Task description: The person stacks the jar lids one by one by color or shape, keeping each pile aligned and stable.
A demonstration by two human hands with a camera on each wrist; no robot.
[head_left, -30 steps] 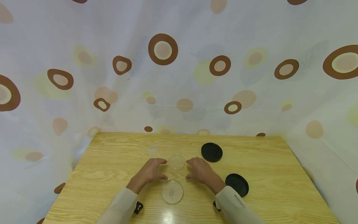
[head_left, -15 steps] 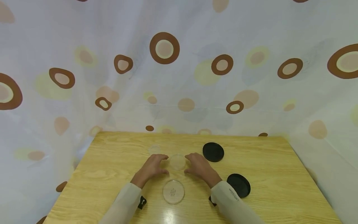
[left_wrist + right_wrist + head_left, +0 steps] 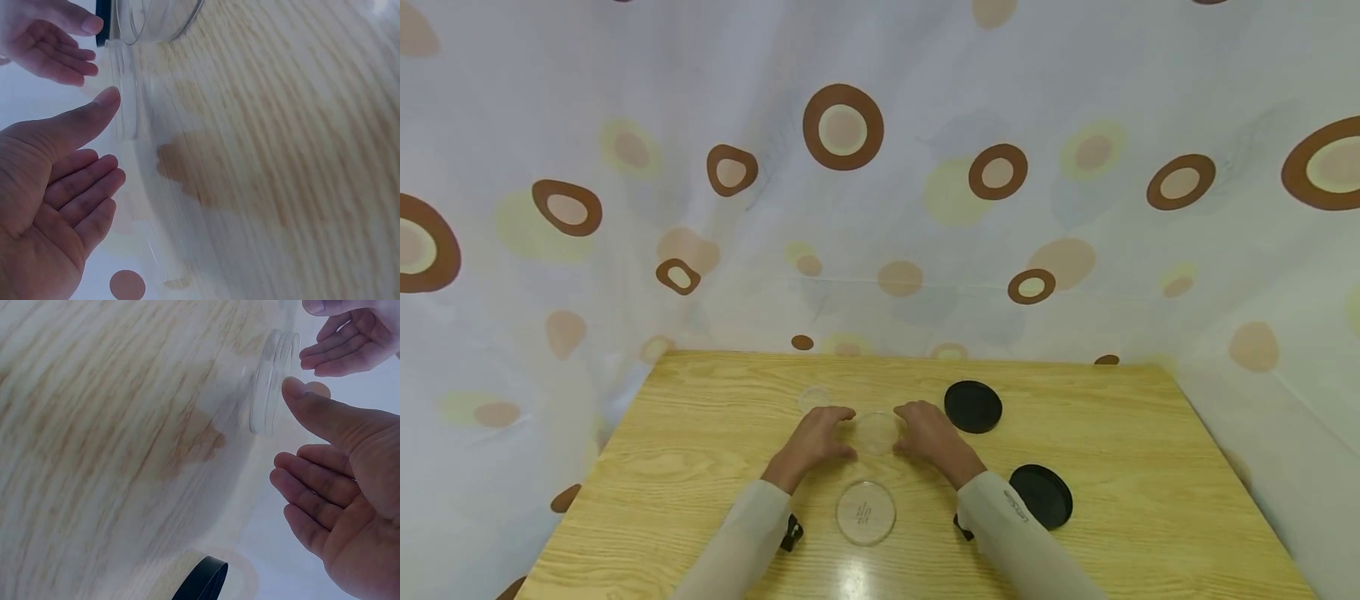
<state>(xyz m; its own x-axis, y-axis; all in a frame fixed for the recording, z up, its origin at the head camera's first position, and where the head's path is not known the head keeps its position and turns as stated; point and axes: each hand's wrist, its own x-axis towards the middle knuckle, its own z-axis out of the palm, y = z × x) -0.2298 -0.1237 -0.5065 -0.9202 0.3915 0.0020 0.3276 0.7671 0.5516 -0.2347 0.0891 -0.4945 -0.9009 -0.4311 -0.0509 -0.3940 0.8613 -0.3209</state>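
A clear, shallow round dish (image 3: 876, 433), like a petri dish, lies on the table between my two hands. My left hand (image 3: 817, 438) is at its left side, thumb apart from the loosely bent fingers. On the right, my right hand (image 3: 931, 435) mirrors that pose. In the left wrist view, the left thumb (image 3: 94, 115) overlaps the clear dish's rim, and the palm holds nothing. The right wrist view shows the same dish (image 3: 272, 387) beyond the right thumb, with the right palm (image 3: 369, 519) bare. Nearer the body lies a larger clear dish (image 3: 865, 512) with small dark writing.
A small clear dish (image 3: 814, 398) lies behind the left hand. Two black round dishes are on the right, one farther back (image 3: 973, 407) and one (image 3: 1041, 497) beside the right forearm. A patterned curtain (image 3: 895, 208) encloses the wooden table (image 3: 1150, 467).
Both hands have moved forward along the table, coming level with the middle clear dish and a little closer to its sides. The dishes have stayed in place.
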